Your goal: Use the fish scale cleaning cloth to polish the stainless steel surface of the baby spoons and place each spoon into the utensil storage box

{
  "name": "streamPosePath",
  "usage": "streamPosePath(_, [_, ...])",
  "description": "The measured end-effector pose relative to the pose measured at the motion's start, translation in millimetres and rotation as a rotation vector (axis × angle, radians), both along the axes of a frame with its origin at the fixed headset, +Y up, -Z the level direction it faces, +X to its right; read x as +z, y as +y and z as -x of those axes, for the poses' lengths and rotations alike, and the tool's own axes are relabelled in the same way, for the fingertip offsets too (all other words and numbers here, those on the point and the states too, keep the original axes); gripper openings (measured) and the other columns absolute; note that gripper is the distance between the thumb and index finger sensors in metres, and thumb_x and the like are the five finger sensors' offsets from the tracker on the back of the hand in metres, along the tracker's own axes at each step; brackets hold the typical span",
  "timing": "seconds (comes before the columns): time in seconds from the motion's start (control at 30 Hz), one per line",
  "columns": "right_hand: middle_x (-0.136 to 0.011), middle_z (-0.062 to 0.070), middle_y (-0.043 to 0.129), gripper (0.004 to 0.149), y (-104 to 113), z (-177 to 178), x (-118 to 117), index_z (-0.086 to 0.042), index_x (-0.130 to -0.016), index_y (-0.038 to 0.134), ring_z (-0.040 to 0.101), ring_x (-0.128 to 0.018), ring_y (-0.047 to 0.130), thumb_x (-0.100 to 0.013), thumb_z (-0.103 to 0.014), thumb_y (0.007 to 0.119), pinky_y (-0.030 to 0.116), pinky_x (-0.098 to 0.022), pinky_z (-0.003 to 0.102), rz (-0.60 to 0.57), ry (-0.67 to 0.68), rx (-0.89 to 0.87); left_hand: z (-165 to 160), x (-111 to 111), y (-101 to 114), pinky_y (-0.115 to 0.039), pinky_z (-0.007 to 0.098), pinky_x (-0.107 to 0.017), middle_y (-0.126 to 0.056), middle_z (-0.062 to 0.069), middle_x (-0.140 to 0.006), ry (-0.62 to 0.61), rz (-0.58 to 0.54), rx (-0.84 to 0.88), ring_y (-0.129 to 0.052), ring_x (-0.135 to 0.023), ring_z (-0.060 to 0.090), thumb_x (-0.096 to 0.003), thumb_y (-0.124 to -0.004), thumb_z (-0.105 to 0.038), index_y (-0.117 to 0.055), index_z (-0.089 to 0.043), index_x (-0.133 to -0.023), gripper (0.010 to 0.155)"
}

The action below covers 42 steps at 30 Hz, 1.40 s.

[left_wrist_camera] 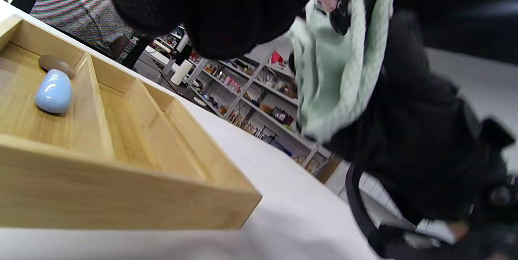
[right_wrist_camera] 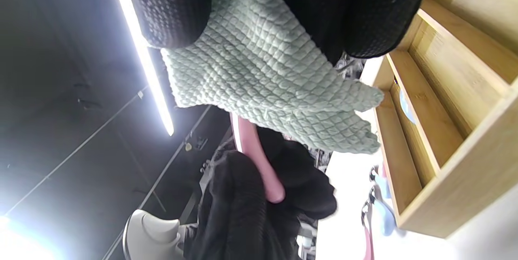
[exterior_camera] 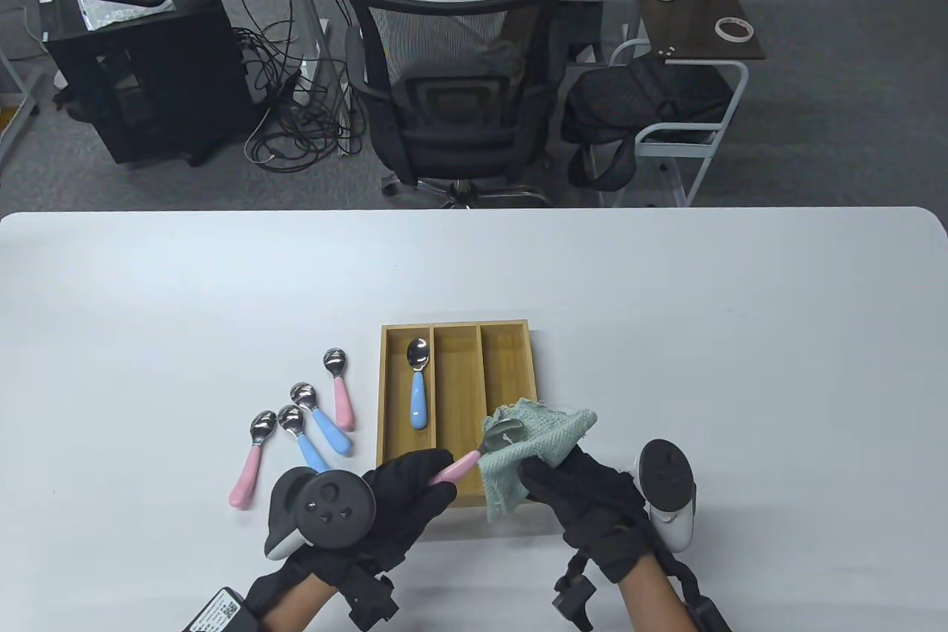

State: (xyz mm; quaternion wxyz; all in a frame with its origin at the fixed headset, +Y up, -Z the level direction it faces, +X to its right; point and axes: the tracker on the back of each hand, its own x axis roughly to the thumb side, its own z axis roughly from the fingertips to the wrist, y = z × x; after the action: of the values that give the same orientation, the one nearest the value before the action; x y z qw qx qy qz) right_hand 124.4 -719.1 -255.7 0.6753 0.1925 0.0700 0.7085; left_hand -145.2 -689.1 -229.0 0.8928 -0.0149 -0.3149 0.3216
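My left hand [exterior_camera: 415, 487] grips the pink handle of a baby spoon [exterior_camera: 463, 465] above the near edge of the wooden storage box [exterior_camera: 455, 330]. Its steel bowl [exterior_camera: 505, 432] lies against the pale green fish scale cloth [exterior_camera: 537, 443], which my right hand [exterior_camera: 578, 487] holds bunched around it. The right wrist view shows the cloth [right_wrist_camera: 267, 77] draped between my fingers, with the pink handle [right_wrist_camera: 259, 158] below it. One blue-handled spoon [exterior_camera: 419, 391] lies in the box's left compartment. Several more spoons, pink [exterior_camera: 339, 387] and blue [exterior_camera: 326, 424], lie on the table left of the box.
The box's middle compartment [exterior_camera: 455, 395] and right compartment hold nothing. Beyond the white table's [exterior_camera: 740, 336] far edge stands a black office chair [exterior_camera: 455, 98] with a person seated past it. A side cart with a dark bag [exterior_camera: 652, 106] is at the right.
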Motion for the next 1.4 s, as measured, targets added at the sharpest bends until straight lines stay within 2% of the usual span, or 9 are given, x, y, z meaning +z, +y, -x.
streamPosePath(0.1, [-0.088, 0.009, 0.085, 0.057, 1.7, 0.1, 2.9, -0.011, -0.098, 0.063, 0.019, -0.068, 0.102, -0.055, -0.041, 0.085, 0.091, -0.054, 0.04, -0.051, -0.18, 0.006, -13.5, 6.2, -3.2, -0.085, 0.046, -0.05, -0.087, 0.005, -0.087, -0.027, -0.051, -0.107, -0.098, -0.059, 0.02, -0.06, -0.062, -0.046, -0.066, -0.017, -0.104, 0.054])
streamPosePath(0.2, [-0.081, 0.004, 0.09, 0.056, 3.3, -3.0, 3.1, -0.014, -0.094, 0.068, 0.013, -0.059, 0.106, -0.05, -0.041, 0.091, 0.095, -0.049, 0.034, -0.117, -0.257, 0.086, -22.6, 9.5, -1.8, -0.087, 0.044, -0.048, -0.091, 0.004, -0.083, -0.031, -0.073, -0.126, -0.099, -0.053, 0.016, -0.0599, -0.061, -0.047, -0.068, -0.016, -0.104, 0.054])
streamPosePath(0.27, [-0.079, 0.004, 0.091, 0.055, 5.0, -3.2, 4.7, -0.014, -0.093, 0.069, 0.012, -0.057, 0.106, -0.05, -0.042, 0.09, 0.095, -0.048, 0.033, -0.123, -0.26, 0.07, -23.0, 8.4, -3.4, -0.087, 0.044, -0.048, -0.09, 0.003, -0.083, -0.028, -0.057, -0.098, -0.099, -0.053, 0.016, -0.0601, -0.06, -0.048, -0.067, -0.017, -0.104, 0.054])
streamPosePath(0.37, [-0.08, 0.007, 0.091, 0.049, 8.1, -0.1, 7.8, -0.01, -0.094, 0.068, 0.012, -0.057, 0.106, -0.058, -0.042, 0.079, 0.095, -0.048, 0.033, -0.183, -0.27, 0.128, -19.6, 5.3, -7.7, -0.086, 0.044, -0.048, -0.09, 0.003, -0.085, -0.02, -0.024, -0.081, -0.098, -0.053, 0.016, -0.0602, -0.059, -0.048, -0.066, -0.018, -0.105, 0.054])
streamPosePath(0.53, [-0.085, 0.015, 0.086, 0.048, 1.5, 5.6, 5.7, -0.002, -0.098, 0.061, 0.018, -0.063, 0.105, -0.063, -0.035, 0.068, 0.094, -0.051, 0.036, -0.104, -0.187, 0.073, -13.1, 4.0, -11.0, -0.086, 0.044, -0.048, -0.09, 0.003, -0.084, 0.011, -0.01, -0.078, -0.098, -0.053, 0.016, -0.0604, -0.059, -0.048, -0.066, -0.017, -0.105, 0.055])
streamPosePath(0.73, [-0.092, 0.017, 0.079, 0.047, -0.3, 6.3, 3.3, -0.004, -0.102, 0.056, 0.023, -0.073, 0.1, -0.063, -0.025, 0.074, 0.09, -0.056, 0.041, -0.053, -0.108, 0.026, -12.5, 4.5, -12.6, -0.086, 0.045, -0.048, -0.089, 0.004, -0.085, 0.013, -0.014, -0.096, -0.098, -0.053, 0.017, -0.0604, -0.059, -0.047, -0.066, -0.017, -0.105, 0.054])
streamPosePath(0.9, [-0.092, 0.012, 0.081, 0.048, -1.3, 6.4, 2.5, -0.009, -0.101, 0.058, 0.023, -0.072, 0.1, -0.061, -0.022, 0.081, 0.089, -0.057, 0.042, -0.064, -0.113, 0.057, -15.8, 8.6, -12.9, -0.086, 0.045, -0.047, -0.09, 0.005, -0.085, 0.011, -0.041, -0.138, -0.098, -0.052, 0.017, -0.0604, -0.06, -0.047, -0.067, -0.016, -0.104, 0.054])
streamPosePath(1.13, [-0.086, 0.005, 0.084, 0.056, -0.6, 6.5, 3.8, -0.015, -0.097, 0.063, 0.017, -0.065, 0.101, -0.052, -0.034, 0.09, 0.089, -0.055, 0.04, -0.095, -0.178, 0.108, -19.7, 10.1, -13.7, -0.086, 0.045, -0.047, -0.09, 0.005, -0.085, -0.001, -0.035, -0.144, -0.098, -0.051, 0.017, -0.0603, -0.059, -0.047, -0.067, -0.016, -0.104, 0.054])
streamPosePath(1.4, [-0.079, 0.005, 0.089, 0.053, 5.2, 3.1, 8.2, -0.014, -0.093, 0.068, 0.014, -0.057, 0.103, -0.054, -0.046, 0.082, 0.091, -0.051, 0.037, -0.167, -0.235, 0.153, -22.2, 11.7, -15.0, -0.086, 0.045, -0.046, -0.09, 0.005, -0.085, -0.021, -0.002, -0.104, -0.098, -0.051, 0.017, -0.0604, -0.059, -0.048, -0.067, -0.016, -0.104, 0.055])
